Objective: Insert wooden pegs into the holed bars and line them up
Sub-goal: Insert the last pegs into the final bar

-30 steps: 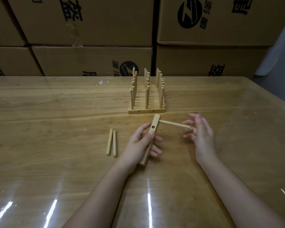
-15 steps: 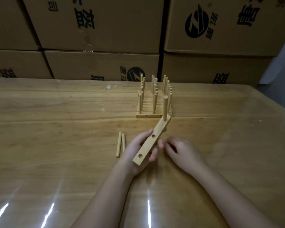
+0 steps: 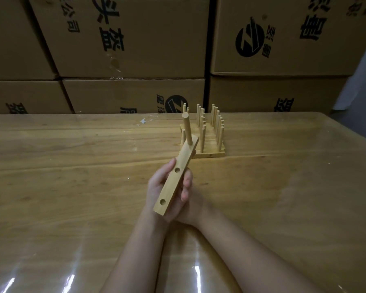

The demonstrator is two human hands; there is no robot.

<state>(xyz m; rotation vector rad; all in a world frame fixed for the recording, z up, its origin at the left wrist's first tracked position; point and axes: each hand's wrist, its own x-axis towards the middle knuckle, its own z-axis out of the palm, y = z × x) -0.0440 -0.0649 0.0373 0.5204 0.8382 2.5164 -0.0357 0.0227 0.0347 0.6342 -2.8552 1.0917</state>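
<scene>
Wooden holed bar (image 3: 173,182) is up off the surface (image 3: 72,187), tilted so its far end points away and up. 1 peg (image 3: 187,130) stands in the far hole, and the other 2 holes are empty and face the camera. Left hand (image 3: 156,187) grips the bar around its lower half, thumb along the left edge and fingers curled around the right side. Right hand (image 3: 191,212) is tucked in under the left one and the bar, so honestly I can't tell how open it is or whether it has hold of anything. Just past the bar's far end, a set of pegged bars (image 3: 211,154) sits lined up on the surface with rows of pegs standing upright. Stacked cardboard boxes (image 3: 135,39) with black print fill the background.
</scene>
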